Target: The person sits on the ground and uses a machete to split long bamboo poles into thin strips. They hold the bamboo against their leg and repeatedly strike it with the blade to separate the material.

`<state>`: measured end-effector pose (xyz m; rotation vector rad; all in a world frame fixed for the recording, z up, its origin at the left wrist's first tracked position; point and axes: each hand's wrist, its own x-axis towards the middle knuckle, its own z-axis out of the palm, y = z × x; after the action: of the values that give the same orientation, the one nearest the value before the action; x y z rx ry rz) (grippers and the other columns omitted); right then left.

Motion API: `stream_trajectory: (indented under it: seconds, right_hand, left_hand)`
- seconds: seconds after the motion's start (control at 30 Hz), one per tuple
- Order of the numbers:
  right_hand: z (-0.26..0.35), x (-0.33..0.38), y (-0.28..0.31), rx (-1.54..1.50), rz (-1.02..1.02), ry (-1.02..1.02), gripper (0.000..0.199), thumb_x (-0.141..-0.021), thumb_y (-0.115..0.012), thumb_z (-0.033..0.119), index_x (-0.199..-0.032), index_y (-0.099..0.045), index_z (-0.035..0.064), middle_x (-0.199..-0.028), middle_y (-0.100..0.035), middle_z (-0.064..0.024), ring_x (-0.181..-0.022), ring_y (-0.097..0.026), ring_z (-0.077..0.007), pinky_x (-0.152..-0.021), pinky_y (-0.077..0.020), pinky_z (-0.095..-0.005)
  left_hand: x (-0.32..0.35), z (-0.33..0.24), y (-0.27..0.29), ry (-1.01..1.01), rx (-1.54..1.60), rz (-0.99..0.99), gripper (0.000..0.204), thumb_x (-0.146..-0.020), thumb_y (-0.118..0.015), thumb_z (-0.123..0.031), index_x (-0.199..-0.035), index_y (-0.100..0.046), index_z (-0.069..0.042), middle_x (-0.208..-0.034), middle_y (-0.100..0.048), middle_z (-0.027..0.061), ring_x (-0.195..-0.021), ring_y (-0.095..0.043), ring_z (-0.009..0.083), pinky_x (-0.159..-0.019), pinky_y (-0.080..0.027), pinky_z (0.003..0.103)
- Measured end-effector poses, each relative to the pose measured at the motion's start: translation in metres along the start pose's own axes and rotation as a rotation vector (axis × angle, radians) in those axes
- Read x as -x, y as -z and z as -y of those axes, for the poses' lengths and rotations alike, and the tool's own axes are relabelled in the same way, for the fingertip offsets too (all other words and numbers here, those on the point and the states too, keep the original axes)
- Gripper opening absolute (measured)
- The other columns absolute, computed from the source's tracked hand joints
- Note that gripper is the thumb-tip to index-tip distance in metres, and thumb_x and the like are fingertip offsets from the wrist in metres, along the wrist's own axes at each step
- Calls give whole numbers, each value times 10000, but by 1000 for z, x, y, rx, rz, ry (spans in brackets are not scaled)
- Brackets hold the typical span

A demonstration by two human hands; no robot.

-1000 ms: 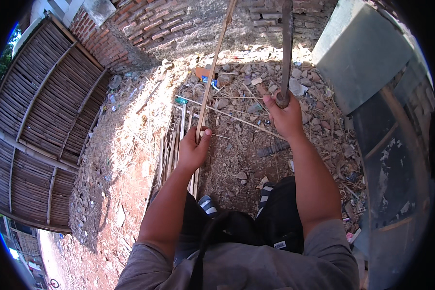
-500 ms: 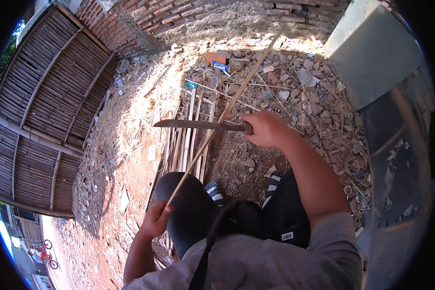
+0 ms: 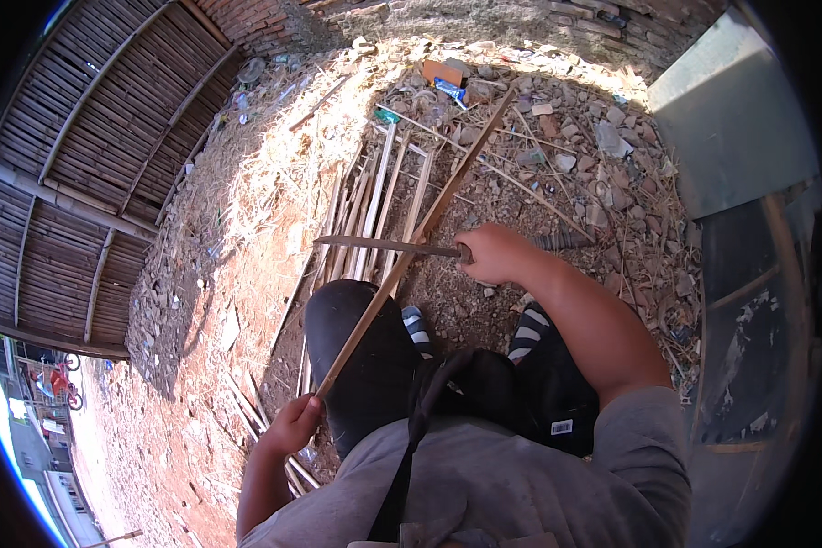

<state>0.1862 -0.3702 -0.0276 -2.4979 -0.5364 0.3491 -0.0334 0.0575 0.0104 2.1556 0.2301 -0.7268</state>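
A long bamboo strip (image 3: 447, 190) slants from my lap out toward the rubble, its lower end gripped by my left hand (image 3: 297, 424) beside my left knee. My right hand (image 3: 495, 256) is closed around the short handle of a machete (image 3: 361, 242). Its dark blade lies nearly level, pointing left, and crosses the strip around mid-length, seemingly touching it. Below the blade, several pale bamboo strips (image 3: 372, 201) lie together on the ground in front of my left knee.
Broken bricks and stones (image 3: 612, 183) cover the ground ahead and right, up to a brick wall (image 3: 484, 20). A slatted bamboo panel (image 3: 91, 137) stands left, and grey panels (image 3: 740, 119) stand right. More thin sticks (image 3: 247, 406) lie near my left forearm.
The view has shifted a little. The strip now shows a broader face, and its far end sits nearer to me. Both hands keep their hold, with the blade still across the strip.
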Motion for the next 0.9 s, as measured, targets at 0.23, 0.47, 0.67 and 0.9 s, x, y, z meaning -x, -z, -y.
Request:
stream_trajectory:
  seconds: [0.23,0.47,0.67,0.9]
  right_hand:
    - [-9,-16,8,40,-10,-25,262,-788,-711,221,-1014,-680,90,-890,-712,-152,-851,-680,-406,-765,-542,-508]
    - [27,7,7,231,-68,129,226,-797,-721,224,-969,-641,101,-815,-690,-139,-811,-687,-386,-731,-539,-511]
    - [11,3,5,213,-104,2,184,-822,-701,197,-962,-631,98,-842,-695,-135,-861,-695,-369,-756,-541,-512]
    - [12,-4,1,215,-146,94,252,-786,-738,213,-970,-604,105,-812,-677,-128,-813,-691,-366,-710,-543,-504]
  left_hand:
    - [-14,-10,-1,-65,-214,-61,517,-1068,-435,-466,-896,-601,-8,-711,-600,79,-695,-575,184,-660,-475,376]
    - [-10,2,-1,-21,-28,-9,502,-1071,-435,-460,-881,-613,-31,-689,-569,21,-640,-523,125,-615,-445,321]
    - [-13,-8,-8,-103,-167,-80,477,-1084,-419,-413,-868,-609,-32,-682,-559,21,-643,-531,125,-613,-449,326]
    - [-12,0,-4,140,336,82,475,-1079,-419,-474,-895,-575,-65,-641,-471,-18,-561,-422,92,-526,-345,276]
